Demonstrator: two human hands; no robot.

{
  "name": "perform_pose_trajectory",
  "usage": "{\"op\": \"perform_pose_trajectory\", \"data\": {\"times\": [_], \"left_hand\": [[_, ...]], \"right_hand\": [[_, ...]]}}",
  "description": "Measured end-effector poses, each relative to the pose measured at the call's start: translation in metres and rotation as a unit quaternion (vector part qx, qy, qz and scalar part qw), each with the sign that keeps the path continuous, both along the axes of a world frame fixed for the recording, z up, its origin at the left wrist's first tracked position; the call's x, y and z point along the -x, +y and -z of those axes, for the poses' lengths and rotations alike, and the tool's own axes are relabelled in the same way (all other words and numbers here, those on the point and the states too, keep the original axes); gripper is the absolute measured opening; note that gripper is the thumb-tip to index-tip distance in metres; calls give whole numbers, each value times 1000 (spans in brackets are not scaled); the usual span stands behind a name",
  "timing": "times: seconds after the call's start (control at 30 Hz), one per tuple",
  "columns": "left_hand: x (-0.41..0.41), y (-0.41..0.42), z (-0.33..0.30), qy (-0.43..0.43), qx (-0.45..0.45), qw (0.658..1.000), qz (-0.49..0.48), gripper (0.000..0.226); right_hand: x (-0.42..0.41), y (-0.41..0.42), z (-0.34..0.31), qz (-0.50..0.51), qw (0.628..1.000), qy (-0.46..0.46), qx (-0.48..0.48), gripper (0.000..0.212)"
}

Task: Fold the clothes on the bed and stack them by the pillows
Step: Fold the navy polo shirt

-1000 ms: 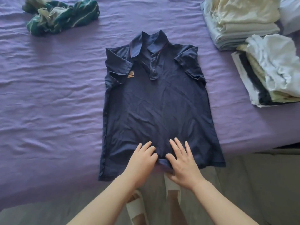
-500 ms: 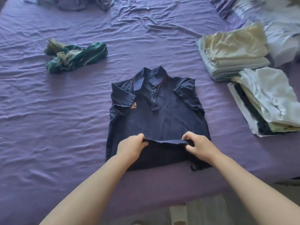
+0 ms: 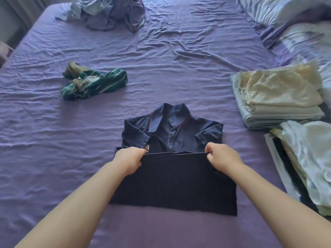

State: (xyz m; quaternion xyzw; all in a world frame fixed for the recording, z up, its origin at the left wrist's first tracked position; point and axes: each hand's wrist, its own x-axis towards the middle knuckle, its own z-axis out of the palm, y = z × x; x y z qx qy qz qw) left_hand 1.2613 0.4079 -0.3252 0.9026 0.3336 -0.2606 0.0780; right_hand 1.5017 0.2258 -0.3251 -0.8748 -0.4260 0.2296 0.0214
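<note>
On the purple bed (image 3: pixel 53 158) before me lies the navy polo shirt (image 3: pixel 172 179), its lower half folded up over the chest. Both my hands pinch the folded edge, left hand (image 3: pixel 129 160) and right hand (image 3: pixel 221 157); fingertips are hidden under the cloth. Folded stacks (image 3: pixel 279 97) sit at right, near blurred pillows (image 3: pixel 286 13).

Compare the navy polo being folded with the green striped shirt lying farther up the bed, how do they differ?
The navy polo lies flat and spread out, collar up; the green striped shirt is crumpled in a heap. The polo is plain dark blue; the other is green with pale stripes. The left hand and right hand pinch the polo's hem, doubled up over its body; nothing touches the striped shirt. Both rest on the purple sheet.
</note>
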Motion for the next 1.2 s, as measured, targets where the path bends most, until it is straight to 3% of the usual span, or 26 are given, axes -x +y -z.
{"op": "perform_pose_trajectory", "data": {"times": [0.1,0.3,0.47,0.63,0.7,0.8,0.9,1.0,1.2], "left_hand": [[-12,23,-7,-36,-46,998,-22,12],[-45,72,-3,-70,-128,989,-14,29],[-78,106,13,-74,-173,982,16,34],[-104,138,28,-71,-187,980,-13,40],[-109,141,37,-80,-185,979,-21,40],[-110,139,50,-95,-175,979,-49,35],[-111,120,55,-173,-168,969,-57,43],[-105,76,64,-267,-147,952,9,50],[-91,30,94,-186,-59,981,-9,66]], "right_hand": [[-9,23,-5,0,1000,-16,-15,19],[-33,56,-7,-30,994,-91,-46,31],[-54,82,-4,-37,983,-180,-11,28],[-66,115,6,-65,969,-235,26,31],[-63,126,11,-63,963,-262,10,35],[-62,133,23,-46,941,-310,-126,42],[-55,125,45,-37,942,-293,-161,32],[-30,103,67,-81,956,-246,-139,37],[-11,78,92,-107,978,-178,-36,62]]}}
